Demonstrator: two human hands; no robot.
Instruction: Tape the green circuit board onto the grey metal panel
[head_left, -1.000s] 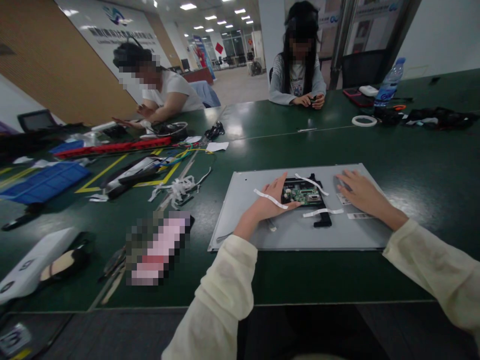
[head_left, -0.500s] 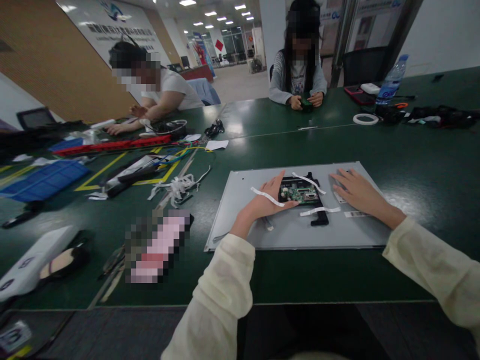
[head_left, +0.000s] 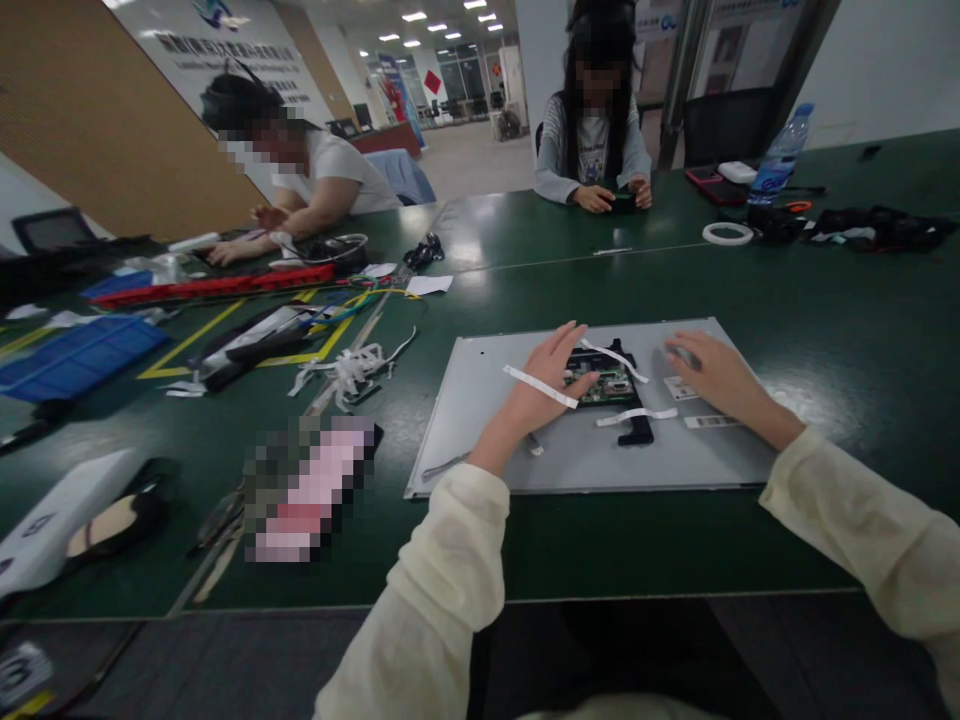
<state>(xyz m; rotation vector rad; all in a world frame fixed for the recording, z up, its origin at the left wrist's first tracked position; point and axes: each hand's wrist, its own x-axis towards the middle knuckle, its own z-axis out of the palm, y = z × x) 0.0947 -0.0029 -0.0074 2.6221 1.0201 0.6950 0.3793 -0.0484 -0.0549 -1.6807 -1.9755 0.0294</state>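
Note:
A grey metal panel point(head_left: 585, 460) lies flat on the green table in front of me. At its middle sits a green circuit board point(head_left: 611, 382) on a black bracket, with white ribbon strips around it. My left hand point(head_left: 544, 385) rests flat on the panel, fingers stretched out, its fingertips touching the board's left edge; a white strip point(head_left: 529, 383) crosses the back of the hand. My right hand point(head_left: 709, 375) lies flat and open on the panel's right part, beside small white labels point(head_left: 705, 421).
Loose white strips point(head_left: 349, 368), black and red bars point(head_left: 217, 288), a blue tray point(head_left: 71, 355) and cables clutter the table to the left. Two other people sit at the far side. A tape roll point(head_left: 726, 233) and a water bottle point(head_left: 780, 155) stand at the back right.
The view has shifted slightly. My left hand has crept a little further onto the board's edge. My right hand has barely moved.

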